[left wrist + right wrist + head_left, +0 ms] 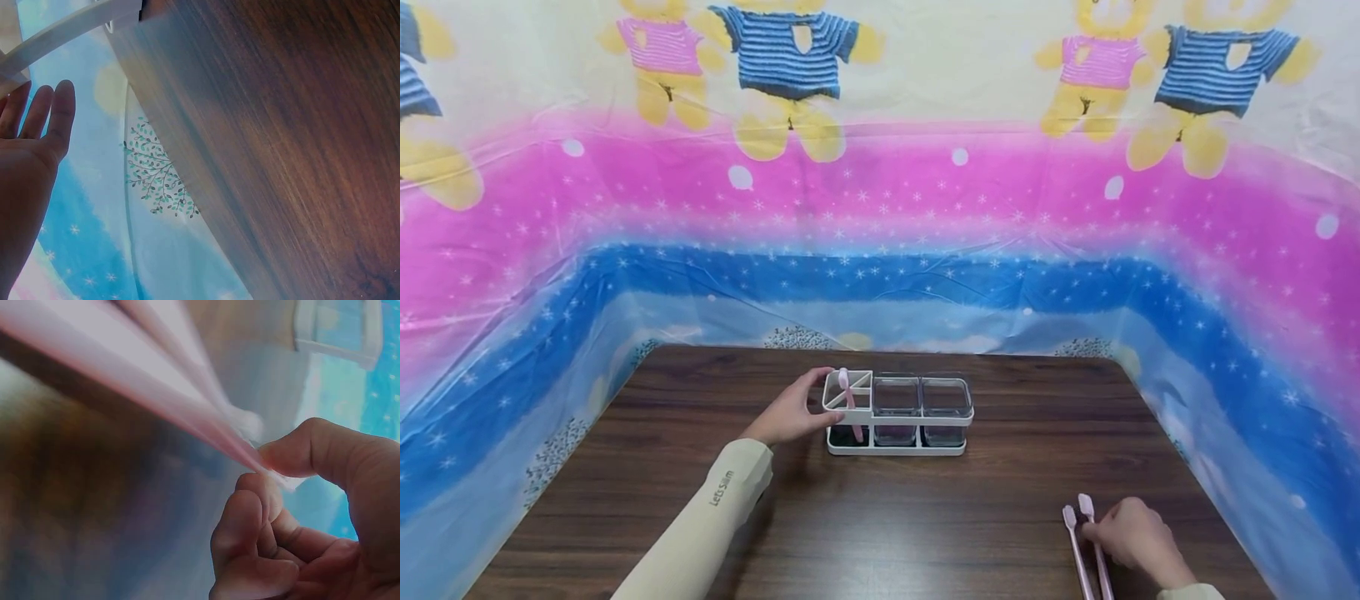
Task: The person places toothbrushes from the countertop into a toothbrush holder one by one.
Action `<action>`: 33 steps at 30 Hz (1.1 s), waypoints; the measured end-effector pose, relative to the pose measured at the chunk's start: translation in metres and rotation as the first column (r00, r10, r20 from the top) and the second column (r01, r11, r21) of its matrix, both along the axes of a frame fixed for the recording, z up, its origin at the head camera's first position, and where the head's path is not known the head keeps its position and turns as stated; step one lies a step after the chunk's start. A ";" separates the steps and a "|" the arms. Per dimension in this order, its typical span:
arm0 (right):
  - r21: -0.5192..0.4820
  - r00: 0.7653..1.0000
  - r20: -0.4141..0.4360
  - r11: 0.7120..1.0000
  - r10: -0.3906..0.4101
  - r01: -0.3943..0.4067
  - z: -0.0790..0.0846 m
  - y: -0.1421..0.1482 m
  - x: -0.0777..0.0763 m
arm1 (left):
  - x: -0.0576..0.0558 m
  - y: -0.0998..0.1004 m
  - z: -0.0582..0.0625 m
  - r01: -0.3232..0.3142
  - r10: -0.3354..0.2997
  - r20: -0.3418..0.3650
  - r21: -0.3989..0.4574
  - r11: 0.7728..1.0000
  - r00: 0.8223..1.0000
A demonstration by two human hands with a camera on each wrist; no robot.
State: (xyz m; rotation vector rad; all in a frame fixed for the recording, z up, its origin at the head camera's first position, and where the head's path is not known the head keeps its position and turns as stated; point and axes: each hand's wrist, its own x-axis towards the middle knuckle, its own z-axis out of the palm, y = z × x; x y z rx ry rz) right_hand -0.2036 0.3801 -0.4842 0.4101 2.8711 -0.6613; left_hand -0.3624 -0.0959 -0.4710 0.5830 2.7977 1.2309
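Observation:
A white toothbrush holder [917,421] stands at the middle of the table, with a pink toothbrush [854,412] leaning in its divided left section. My left hand [792,410] holds that left end, thumb at the front and fingers behind; the left wrist view shows only part of the holder's white rail [56,37]. At the lower right, two more pink toothbrushes lie side by side. Thumb and index finger of my right hand [1135,537] pinch the right-hand toothbrush [1101,558] just below its head. The other toothbrush [1077,550] lies to its left, apart from my fingers.
Two clear cups [897,396] sit in the middle and right sections of the holder. Beneath everything is a dark wooden table [925,517]. A printed cloth [880,275] with bears and snowflakes hangs around its back and sides.

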 end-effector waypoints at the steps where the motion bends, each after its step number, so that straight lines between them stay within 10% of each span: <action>1: 0.004 1.000 -0.023 1.000 0.007 -0.007 0.004 0.001 -0.001 | 0.000 0.000 0.000 0.000 0.000 0.001 0.003 1.000 1.000; 18: -0.005 0.961 -0.274 0.999 0.039 -0.042 0.089 -0.031 -0.023 | 0.000 0.000 0.001 0.005 -0.005 0.015 0.021 1.000 1.000; 23: -0.005 0.889 -0.451 0.996 0.076 -0.087 0.106 -0.049 -0.030 | 0.003 0.000 0.003 -0.003 0.002 0.021 0.017 1.000 1.000; 33: -0.088 0.670 -0.741 0.986 0.031 -0.144 0.134 -0.093 -0.048 | 0.001 0.000 0.003 0.002 -0.002 0.013 0.010 1.000 1.000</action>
